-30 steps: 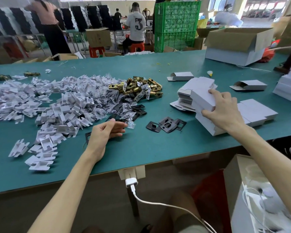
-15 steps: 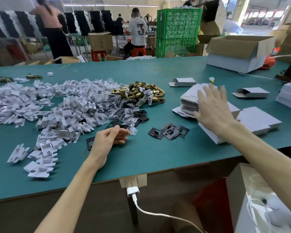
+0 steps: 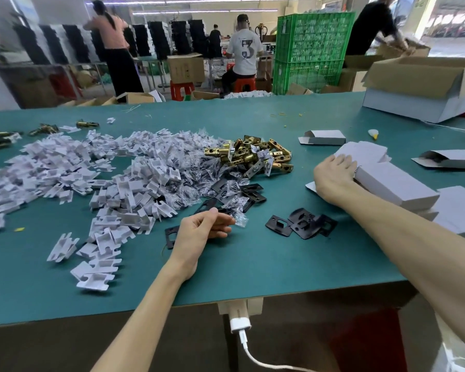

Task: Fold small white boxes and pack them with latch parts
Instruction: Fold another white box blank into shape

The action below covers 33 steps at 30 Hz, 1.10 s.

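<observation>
table (image 3: 253,269) stock was arranged around one reference, the brass latch heap (image 3: 249,154). left of the heap spread the white insert pile (image 3: 91,181), the largest mass. right of the heap stood the stack of flat white boxes (image 3: 365,153), with one formed box (image 3: 395,183) lying against its near side. the right hand (image 3: 333,181) lay on the stack edge that faced the heap, fingers together. its fingertips were hidden, so a grip on a blank could not be confirmed. nearer than the heap, the left hand (image 3: 199,232) rested on the table, fingers loosely curled and close together, clamped on nothing, tips just beside a small clear bag (image 3: 240,219). black plates (image 3: 301,224) lay nearer than the heap, between the hands.

step in hand, as judged: drawing a box blank for folding. the next move called for separating a single blank from the stack, then using both hands to erect it.

legible writing: numeral "3" on a seated person's shirt (image 3: 246,49), beyond the heap. the boxes showed no readable print.
</observation>
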Tool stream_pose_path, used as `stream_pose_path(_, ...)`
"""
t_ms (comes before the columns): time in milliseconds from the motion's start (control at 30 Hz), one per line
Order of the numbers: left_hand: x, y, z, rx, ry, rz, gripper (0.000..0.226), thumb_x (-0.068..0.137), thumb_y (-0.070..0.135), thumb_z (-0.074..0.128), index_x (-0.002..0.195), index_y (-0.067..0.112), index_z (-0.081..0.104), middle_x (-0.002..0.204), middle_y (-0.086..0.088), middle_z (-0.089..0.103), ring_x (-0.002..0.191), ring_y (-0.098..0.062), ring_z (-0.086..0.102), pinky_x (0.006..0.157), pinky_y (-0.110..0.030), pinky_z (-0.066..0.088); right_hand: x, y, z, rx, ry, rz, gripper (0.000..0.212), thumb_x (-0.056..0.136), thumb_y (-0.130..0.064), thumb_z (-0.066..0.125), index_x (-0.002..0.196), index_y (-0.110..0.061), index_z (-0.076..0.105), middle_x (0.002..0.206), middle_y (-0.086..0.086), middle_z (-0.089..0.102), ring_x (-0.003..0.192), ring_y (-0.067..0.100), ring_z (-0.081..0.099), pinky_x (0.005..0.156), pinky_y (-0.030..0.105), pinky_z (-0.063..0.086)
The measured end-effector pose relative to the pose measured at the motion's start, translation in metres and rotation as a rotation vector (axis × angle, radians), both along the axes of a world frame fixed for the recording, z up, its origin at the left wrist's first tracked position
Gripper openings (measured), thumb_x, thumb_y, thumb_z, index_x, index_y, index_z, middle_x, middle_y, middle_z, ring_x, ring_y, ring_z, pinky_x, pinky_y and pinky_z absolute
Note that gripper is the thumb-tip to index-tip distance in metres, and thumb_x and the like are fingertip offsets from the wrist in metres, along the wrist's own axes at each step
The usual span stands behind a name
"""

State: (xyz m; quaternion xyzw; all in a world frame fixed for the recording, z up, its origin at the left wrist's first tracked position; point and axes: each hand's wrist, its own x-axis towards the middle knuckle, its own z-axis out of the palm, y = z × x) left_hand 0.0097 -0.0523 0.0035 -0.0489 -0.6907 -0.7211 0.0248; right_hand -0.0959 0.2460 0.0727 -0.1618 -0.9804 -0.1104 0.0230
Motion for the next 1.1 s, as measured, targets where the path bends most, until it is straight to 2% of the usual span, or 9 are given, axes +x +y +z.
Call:
stream_pose_path(67, 0.0, 0.0, 0.0, 0.0, -0.003, -0.006, 0.038, 0.109, 0.03, 0.052, 0.095, 0.015, 0.084, 0.102, -0.011, 0.08, 0.088, -0.025, 0.076, 0.08, -0.027, 0.061, 0.005, 0.006, -0.008, 0.072, 0.083, 0.063, 0.061, 0.082, -0.003, 0.071, 0.135, 0.011, 0.045, 0.131, 0.029, 0.055, 0.123, 0.041, 0.054, 0.097, 0.042, 0.046)
stream_pose_path(133, 0.0, 0.0, 0.0, 0.007, -0.004, -0.005, 0.038, 0.109, 0.03, 0.052, 0.095, 0.014, 0.084, 0.102, -0.011, 0.08, 0.089, -0.026, 0.076, 0.08, -0.027, 0.061, 0.009, 0.008, -0.009, 0.142, 0.098, 0.143, 0.048, 0.075, -0.003, 0.077, 0.119, 0.001, 0.057, 0.114, 0.018, 0.065, 0.107, 0.032, 0.062, 0.08, 0.033, 0.046)
stream_pose_path(333, 0.001, 0.0, -0.001, 0.008, -0.011, -0.006, 0.038, 0.109, 0.03, 0.052, 0.095, 0.013, 0.083, 0.102, -0.011, 0.08, 0.09, -0.028, 0.076, 0.081, -0.028, 0.061, 0.02, -0.003, 0.001, 0.071, 0.295, 0.33, 0.023, 0.081, 0.014, 0.056, 0.097, -0.001, 0.061, 0.098, 0.021, 0.068, 0.095, 0.036, 0.059, 0.074, 0.036, 0.035)
stream_pose_path(533, 0.004, 0.001, 0.0, 0.017, -0.004, -0.005, 0.038, 0.109, 0.03, 0.053, 0.096, 0.012, 0.083, 0.102, -0.013, 0.08, 0.09, -0.028, 0.076, 0.081, -0.028, 0.061, 0.052, -0.041, 0.017, -0.376, 0.746, 0.722, 0.035, 0.093, 0.016, 0.05, 0.12, 0.001, 0.068, 0.1, 0.02, 0.075, 0.087, 0.034, 0.07, 0.076, 0.039, 0.052)
stream_pose_path(667, 0.006, 0.001, 0.001, 0.025, -0.005, -0.004, 0.037, 0.108, 0.03, 0.053, 0.098, 0.011, 0.083, 0.103, -0.013, 0.08, 0.093, -0.031, 0.076, 0.081, -0.028, 0.061, 0.077, -0.07, 0.02, -0.777, 0.918, 0.687, 0.024, 0.1, 0.001, 0.054, 0.115, -0.006, 0.072, 0.094, 0.009, 0.076, 0.078, 0.025, 0.067, 0.069, 0.034, 0.054)
stream_pose_path(733, 0.007, 0.001, 0.002, 0.037, -0.004, -0.01, 0.037, 0.108, 0.031, 0.053, 0.099, 0.012, 0.083, 0.105, -0.012, 0.08, 0.096, -0.032, 0.076, 0.082, -0.029, 0.062, 0.089, -0.078, 0.013, -0.916, 0.988, 0.629, 0.021, 0.102, -0.002, 0.054, 0.111, -0.008, 0.072, 0.086, -0.001, 0.07, 0.073, 0.012, 0.054, 0.066, 0.019, 0.044)
stream_pose_path(833, 0.008, 0.001, 0.004, 0.047, 0.004, -0.043, 0.036, 0.108, 0.034, 0.054, 0.104, 0.013, 0.083, 0.111, -0.011, 0.079, 0.101, -0.031, 0.076, 0.084, -0.029, 0.061, 0.099, -0.086, -0.002, -1.311, 0.94, 0.432, 0.02, 0.105, -0.012, 0.054, 0.094, 0.001, 0.065, 0.075, 0.005, 0.056, 0.072, 0.009, 0.042, 0.065, 0.03, 0.037)
stream_pose_path(967, 0.006, 0.002, 0.004, 0.079, -0.026, -0.001, 0.033, 0.108, 0.029, 0.054, 0.112, 0.006, 0.078, 0.106, -0.013, 0.079, 0.1, -0.03, 0.076, 0.081, -0.028, 0.061, 0.108, -0.102, -0.028, -1.895, 0.641, 0.036, 0.021, 0.105, -0.01, 0.05, 0.097, -0.007, 0.07, 0.098, 0.011, 0.073, 0.09, 0.023, 0.065, 0.081, 0.044, 0.056)
stream_pose_path(1100, 0.006, 0.0, 0.005, 0.109, -0.031, 0.026, 0.035, 0.099, 0.033, 0.063, 0.117, 0.005, 0.075, 0.107, -0.017, 0.079, 0.101, -0.034, 0.075, 0.086, -0.033, 0.062, 0.112, -0.114, -0.059, -2.014, 0.418, -0.095, 0.019, 0.103, -0.008, 0.053, 0.115, -0.004, 0.068, 0.108, 0.012, 0.075, 0.104, 0.033, 0.071, 0.095, 0.052, 0.058)
